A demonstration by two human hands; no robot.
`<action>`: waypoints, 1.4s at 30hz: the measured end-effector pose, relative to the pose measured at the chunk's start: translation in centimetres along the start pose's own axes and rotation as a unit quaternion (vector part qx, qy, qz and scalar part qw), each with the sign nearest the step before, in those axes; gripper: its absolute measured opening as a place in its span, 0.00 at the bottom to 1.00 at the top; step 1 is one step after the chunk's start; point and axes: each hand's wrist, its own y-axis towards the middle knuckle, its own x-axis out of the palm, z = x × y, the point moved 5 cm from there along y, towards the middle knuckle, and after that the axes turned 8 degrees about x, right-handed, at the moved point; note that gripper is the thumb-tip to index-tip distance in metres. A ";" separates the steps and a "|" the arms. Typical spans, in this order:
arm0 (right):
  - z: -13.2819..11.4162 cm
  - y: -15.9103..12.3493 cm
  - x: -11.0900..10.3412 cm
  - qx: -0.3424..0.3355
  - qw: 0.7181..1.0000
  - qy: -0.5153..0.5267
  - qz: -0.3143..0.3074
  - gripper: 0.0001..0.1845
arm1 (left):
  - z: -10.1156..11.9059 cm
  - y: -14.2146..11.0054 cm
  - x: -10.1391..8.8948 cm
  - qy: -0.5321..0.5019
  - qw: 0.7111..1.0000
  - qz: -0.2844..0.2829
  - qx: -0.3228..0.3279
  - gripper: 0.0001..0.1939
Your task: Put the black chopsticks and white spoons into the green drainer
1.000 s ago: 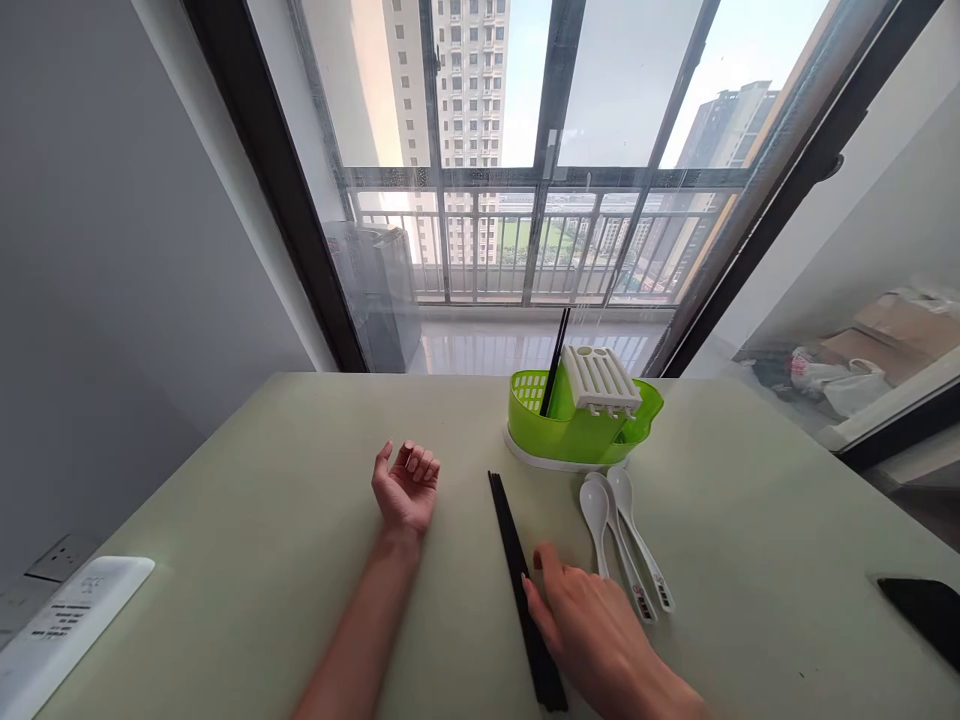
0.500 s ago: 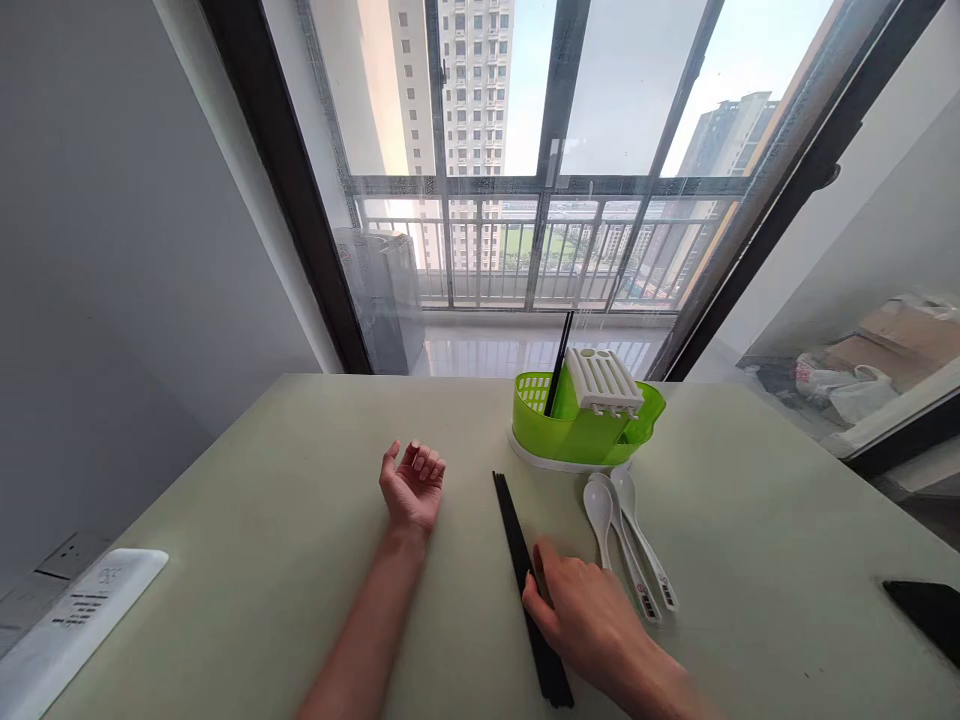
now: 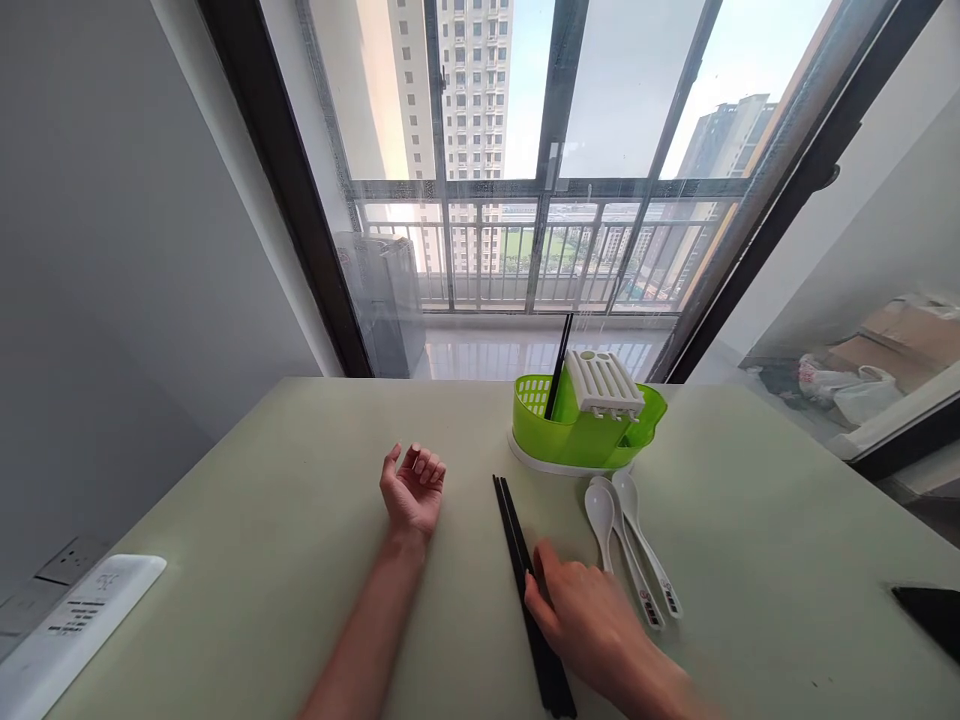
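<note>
Several black chopsticks [image 3: 517,565] lie in a bundle on the table, with a narrow gap between them at the far end. Over their right side is my right hand [image 3: 581,605], its thumb and index finger closed on a chopstick; the other fingers are tucked from sight. My left hand [image 3: 412,490] rests palm up on the table to the left, fingers loosely curled and apart, with nothing in it. Just right of my right hand lie white spoons [image 3: 630,545], bowls pointing away. Beyond them stands a green utensil holder [image 3: 562,440] with black chopsticks upright in its left compartment.
The pale green table [image 3: 300,560] ends at a glass door at the back. A white power strip [image 3: 97,600] lies at the left edge, and a black flat object [image 3: 930,612] at the right edge.
The chopsticks in the bundle have parted at the far end, leaving a gap. My right hand stays at the bundle, and my left hand keeps its pose. The view has shifted slightly.
</note>
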 end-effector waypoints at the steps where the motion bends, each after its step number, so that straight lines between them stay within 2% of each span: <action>1: -0.1 0.0 -0.1 0.001 1.000 -0.001 0.002 0.14 | 0.0 0.0 0.0 0.000 1.000 0.001 0.000 0.11; 23: -0.3 0.8 -0.3 0.024 1.000 -0.009 -0.016 0.17 | 0.0 -0.2 0.3 0.007 1.000 -0.002 -0.004 0.10; 36: -0.2 0.6 -0.6 0.034 0.999 -0.005 -0.026 0.14 | -0.2 -0.3 0.7 0.019 1.000 0.006 -0.004 0.10; 42: -0.5 0.6 -0.5 0.034 0.998 -0.026 -0.035 0.16 | -0.2 -0.3 0.8 0.024 1.000 0.008 -0.001 0.10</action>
